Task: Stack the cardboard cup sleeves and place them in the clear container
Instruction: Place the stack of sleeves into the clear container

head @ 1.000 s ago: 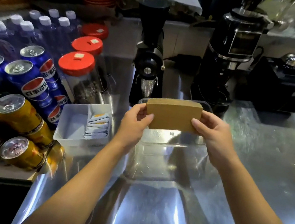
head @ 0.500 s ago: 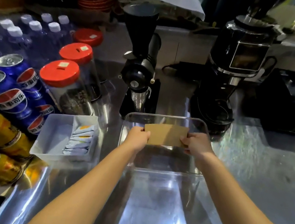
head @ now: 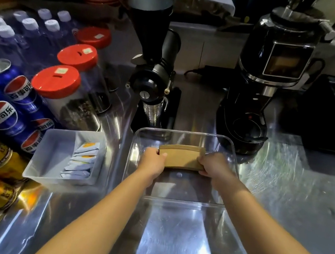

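1. While both hands reach into the clear container [head: 233,152], they pinch a stack of cardboard cup sleeves [head: 181,157] between them.
2. Left hand [head: 152,162] is closed on the stack's left end, thumb on the near face.
3. Right hand [head: 214,165] is closed on the stack's right end.
4. Stack sits inside the container walls, toward the far half; can't tell if it touches the bottom.
5. Left of the grip: white tray [head: 50,151] with sachets [head: 82,160].
6. Beyond the grip: black grinder [head: 155,75]; beyond-right, a black machine [head: 269,77].
7. Everything stands on a steel counter [head: 284,192].
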### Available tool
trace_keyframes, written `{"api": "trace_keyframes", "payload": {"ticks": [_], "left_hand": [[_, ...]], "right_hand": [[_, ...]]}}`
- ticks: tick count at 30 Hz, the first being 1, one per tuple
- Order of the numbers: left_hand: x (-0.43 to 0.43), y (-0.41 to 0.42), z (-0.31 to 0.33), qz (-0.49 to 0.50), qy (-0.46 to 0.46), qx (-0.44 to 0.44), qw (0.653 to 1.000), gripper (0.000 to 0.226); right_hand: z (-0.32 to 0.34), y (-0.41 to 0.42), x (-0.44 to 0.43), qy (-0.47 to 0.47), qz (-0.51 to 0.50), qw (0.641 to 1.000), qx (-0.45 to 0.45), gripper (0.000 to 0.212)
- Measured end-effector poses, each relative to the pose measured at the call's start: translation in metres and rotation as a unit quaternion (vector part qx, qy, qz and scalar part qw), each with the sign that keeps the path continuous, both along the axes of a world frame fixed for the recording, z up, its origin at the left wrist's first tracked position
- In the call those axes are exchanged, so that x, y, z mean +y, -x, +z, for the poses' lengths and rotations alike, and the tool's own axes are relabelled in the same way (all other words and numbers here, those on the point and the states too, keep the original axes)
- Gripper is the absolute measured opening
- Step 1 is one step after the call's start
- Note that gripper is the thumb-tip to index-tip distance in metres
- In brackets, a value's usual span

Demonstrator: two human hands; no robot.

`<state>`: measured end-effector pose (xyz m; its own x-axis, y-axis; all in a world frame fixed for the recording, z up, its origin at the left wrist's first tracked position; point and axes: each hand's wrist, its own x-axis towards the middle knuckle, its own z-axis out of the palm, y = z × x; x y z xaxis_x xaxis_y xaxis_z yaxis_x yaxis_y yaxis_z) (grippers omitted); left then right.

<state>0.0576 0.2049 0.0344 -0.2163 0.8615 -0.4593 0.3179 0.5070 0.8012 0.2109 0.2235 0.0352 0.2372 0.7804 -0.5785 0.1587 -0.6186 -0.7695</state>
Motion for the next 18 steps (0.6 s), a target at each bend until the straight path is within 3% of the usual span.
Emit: {"api": "trace_keyframes", "payload": {"ticks": [7, 10, 13, 18], "left_hand": [[0.0, 0.002, 0.003, 0.004, -0.007, -0.002, 1.0, 0.026], [0.001, 0.002, 0.003, -0.004, -0.005, 0.002, 1.0, 0.022], [0.001, 0.004, 0.007, -0.009, 0.007, 0.003, 1.0, 0.014], [0.003, 0.008, 0.029, -0.004, -0.016, 0.025, 1.0, 0.041]], "right_hand": [[-0.004, 0.003, 0.0, -0.019, 0.036, 0.994, -0.103, 0.03], [0.0, 0.002, -0.002, -0.021, 0.047, 0.994, -0.101, 0.012], [0.003, 0.002, -0.003, -0.024, 0.042, 0.995, -0.082, 0.014], [0.028, -0.006, -0.007, -0.052, 0.071, 0.993, -0.075, 0.018]]}}
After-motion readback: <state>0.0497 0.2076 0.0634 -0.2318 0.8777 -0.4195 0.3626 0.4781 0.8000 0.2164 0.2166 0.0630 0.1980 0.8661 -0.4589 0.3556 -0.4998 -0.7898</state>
